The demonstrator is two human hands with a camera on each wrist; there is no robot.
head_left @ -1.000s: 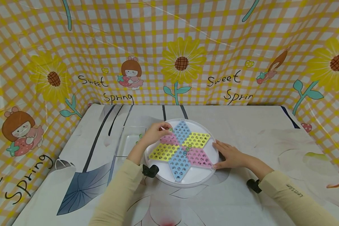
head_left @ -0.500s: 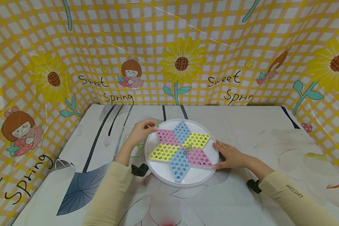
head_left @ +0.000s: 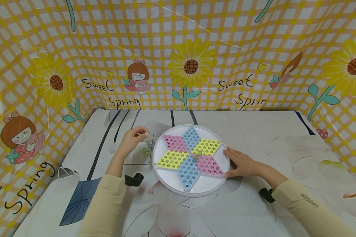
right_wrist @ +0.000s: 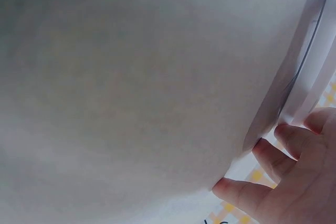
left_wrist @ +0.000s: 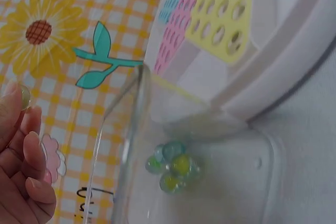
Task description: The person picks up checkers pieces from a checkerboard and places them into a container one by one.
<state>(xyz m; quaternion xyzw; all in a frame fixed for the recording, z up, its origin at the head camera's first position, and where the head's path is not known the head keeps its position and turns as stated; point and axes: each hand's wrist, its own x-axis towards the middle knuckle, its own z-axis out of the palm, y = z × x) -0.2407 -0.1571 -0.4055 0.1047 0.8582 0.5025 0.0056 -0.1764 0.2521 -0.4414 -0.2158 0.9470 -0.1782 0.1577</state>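
Note:
My left hand [head_left: 132, 140] pinches a greenish glass marble [head_left: 147, 132] between thumb and fingertips, over the far part of a clear plastic box [head_left: 136, 163]. In the left wrist view that marble [left_wrist: 25, 98] shows at the fingertips. Several green, yellow and blue marbles [left_wrist: 176, 165] lie together inside the box. Right of it stands a round white Chinese checkers board [head_left: 206, 182] with a star of pink, yellow and blue holed sections. A few marbles [head_left: 198, 155] sit near the star's centre. My right hand [head_left: 241, 162] rests with spread fingers against the board's right rim.
A white tablecloth [head_left: 284, 141] with printed grey lines and leaves covers the table. A white looped item [head_left: 66, 172] lies at the left edge. Checked yellow cloth [head_left: 166, 29] hangs behind and at both sides.
My left hand, with the marble pinched in it, has moved left from the board's upper-left pink section to above the clear box. The right hand stays at the board's rim.

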